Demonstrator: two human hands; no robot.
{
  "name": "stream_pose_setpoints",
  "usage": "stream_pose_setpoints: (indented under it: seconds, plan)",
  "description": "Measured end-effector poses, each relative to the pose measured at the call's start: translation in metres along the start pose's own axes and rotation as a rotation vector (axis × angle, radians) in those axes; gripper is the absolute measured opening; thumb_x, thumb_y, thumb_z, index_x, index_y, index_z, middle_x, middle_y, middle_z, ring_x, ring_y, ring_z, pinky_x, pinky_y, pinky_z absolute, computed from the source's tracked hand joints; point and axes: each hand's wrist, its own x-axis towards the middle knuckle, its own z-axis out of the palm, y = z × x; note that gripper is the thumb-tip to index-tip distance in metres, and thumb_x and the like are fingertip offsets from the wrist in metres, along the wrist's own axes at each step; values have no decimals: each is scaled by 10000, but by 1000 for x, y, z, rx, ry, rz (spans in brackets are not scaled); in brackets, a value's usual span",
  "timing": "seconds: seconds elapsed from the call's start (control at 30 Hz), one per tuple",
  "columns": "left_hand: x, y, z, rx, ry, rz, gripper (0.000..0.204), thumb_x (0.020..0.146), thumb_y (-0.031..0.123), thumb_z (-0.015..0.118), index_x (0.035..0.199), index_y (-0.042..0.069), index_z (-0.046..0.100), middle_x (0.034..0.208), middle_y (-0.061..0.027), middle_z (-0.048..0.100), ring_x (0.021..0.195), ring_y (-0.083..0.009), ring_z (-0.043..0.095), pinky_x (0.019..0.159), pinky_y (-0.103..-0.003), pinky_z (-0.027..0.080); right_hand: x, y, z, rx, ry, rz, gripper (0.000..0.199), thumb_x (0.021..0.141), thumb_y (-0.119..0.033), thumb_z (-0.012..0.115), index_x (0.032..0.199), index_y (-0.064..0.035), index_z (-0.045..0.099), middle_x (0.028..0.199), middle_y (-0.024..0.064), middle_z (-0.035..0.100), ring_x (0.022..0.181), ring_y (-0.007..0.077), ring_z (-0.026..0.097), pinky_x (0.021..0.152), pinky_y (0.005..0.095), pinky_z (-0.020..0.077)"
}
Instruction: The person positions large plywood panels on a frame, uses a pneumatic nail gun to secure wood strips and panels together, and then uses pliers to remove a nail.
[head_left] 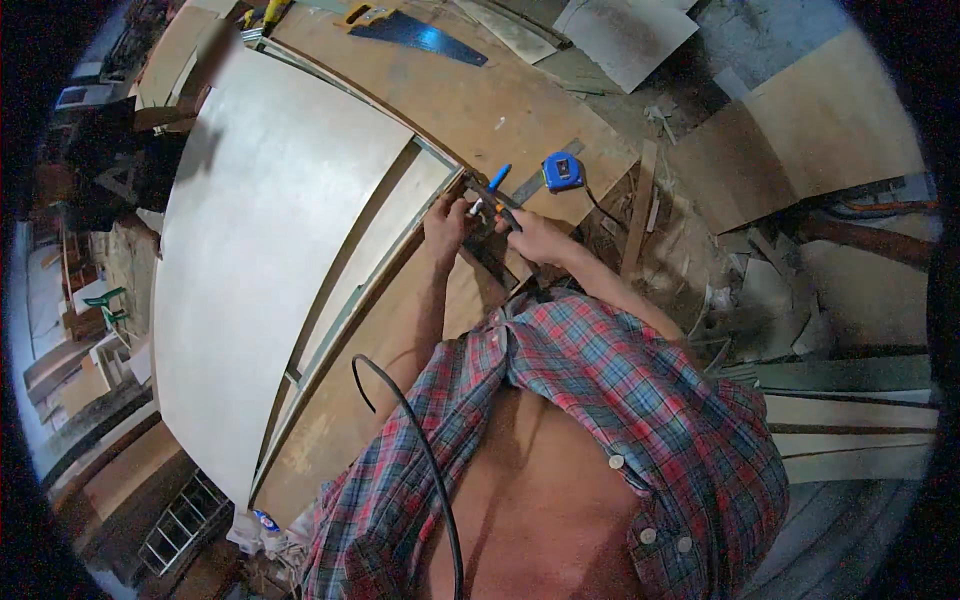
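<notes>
At the near right corner of a wooden frame point(350, 300), my two hands work close together. My right hand point(537, 240) is closed around a dark tool point(510, 218) with an orange part; its kind is not clear. Fingers bent, my left hand point(445, 230) is at the frame's corner; what they pinch, if anything, is too small to make out. A blue pen-like thing point(500, 178) sticks up just beyond the hands. A large pale panel point(290, 190) lies over most of the frame, leaving a strip along its right side uncovered.
On the wooden worktable point(400, 90) lie a blue tape measure point(564, 172) and a handsaw point(420, 36) with a yellow-and-black handle. Another person point(110, 170) in dark clothing stands at the left. Board offcuts point(735, 165) and scraps cover the floor at right. A black cable point(430, 450) hangs before me.
</notes>
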Motion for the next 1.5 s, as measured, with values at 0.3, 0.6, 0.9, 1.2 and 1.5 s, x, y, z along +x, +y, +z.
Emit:
stream_pose_setpoints:
  seconds: [0.3, 0.6, 0.9, 1.2, 1.5]
  plan:
    - [6, -19, 16, -143, 84, 18, 398, 875, 162, 592, 1177, -78, 495, 908, -99, 633, 780, -144, 608, 658, -266, 475, 6, 13, 12, -244, 133, -9, 200, 778, -81, 495, 963, -22, 547, 933, 231, 623, 908, 401, 597, 788, 466, 467]
    - [0, -3, 20, -497, 135, -12, 271, 858, 207, 626, 987, -25, 569, 863, -68, 598, 740, -136, 634, 554, -249, 456, 8, 7, 4, -340, 204, -18, 165, 779, -97, 501, 917, -21, 547, 850, 234, 614, 813, 412, 594, 705, 471, 458]
    - [-6, 2, 13, -496, 80, -75, 257, 886, 186, 611, 1024, -28, 575, 894, -68, 613, 831, -169, 646, 607, -259, 475, -5, -8, 34, -154, 173, 183, 180, 777, -185, 629, 826, -44, 528, 714, 104, 632, 638, 233, 638, 607, 364, 484]
    - [6, -23, 12, -379, 3, 35, 241, 892, 186, 597, 1023, -16, 599, 968, -75, 636, 859, -141, 612, 725, -258, 479, 1, -3, 22, 376, 61, 83, 206, 765, -71, 688, 721, -84, 487, 671, 45, 586, 619, 156, 614, 585, 299, 475]
    - [-10, -14, 4, -147, 37, -12, 424, 862, 150, 603, 1216, -65, 509, 1040, -107, 622, 897, -160, 592, 773, -282, 485, 4, -8, 69, 500, 113, 94, 167, 734, -104, 660, 695, -54, 506, 621, 43, 561, 531, 156, 535, 541, 325, 458]
